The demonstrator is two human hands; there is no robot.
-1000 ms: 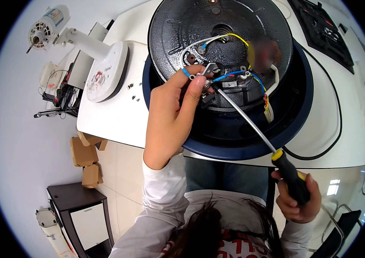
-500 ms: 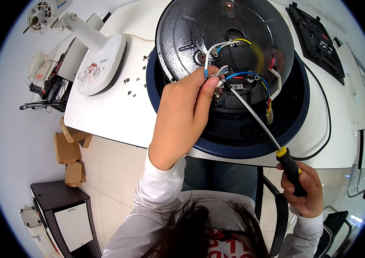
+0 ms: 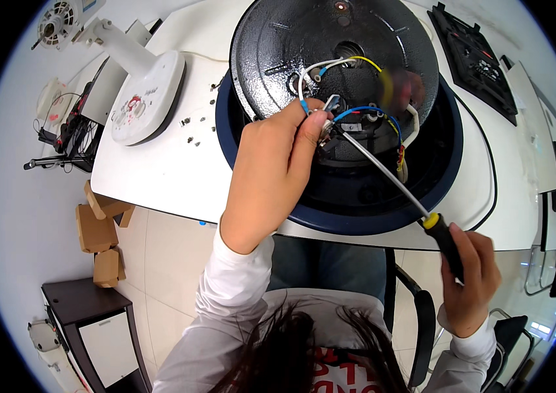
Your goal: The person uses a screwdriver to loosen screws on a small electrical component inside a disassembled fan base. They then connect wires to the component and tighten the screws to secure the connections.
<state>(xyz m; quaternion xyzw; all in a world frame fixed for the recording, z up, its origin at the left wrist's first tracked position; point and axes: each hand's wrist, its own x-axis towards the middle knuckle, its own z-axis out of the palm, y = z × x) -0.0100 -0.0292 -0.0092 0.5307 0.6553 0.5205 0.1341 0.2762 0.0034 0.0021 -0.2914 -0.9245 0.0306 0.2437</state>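
Note:
A round black appliance point(image 3: 278, 46) with a dark blue rim lies upside down on the white table point(image 3: 153, 177). White, blue and yellow wires point(image 3: 356, 111) spread over its middle. My left hand point(image 3: 271, 170) pinches a small metal part and wires point(image 3: 327, 124) at the centre. My right hand point(image 3: 467, 275) grips the black and yellow handle of a long screwdriver point(image 3: 382, 173), below the table edge. Its tip touches the spot by my left fingertips.
A white fan base and stalk point(image 3: 140, 92) lie at the table's left, with small screws point(image 3: 193, 131) beside it. A black grille part point(image 3: 474, 46) sits at the right. Cardboard boxes point(image 3: 98, 229) and a dark cabinet point(image 3: 88, 321) stand on the floor at left.
The view has shifted, so the appliance sits lower and nearer. My left hand stays on the wires and the screwdriver tip stays at the centre.

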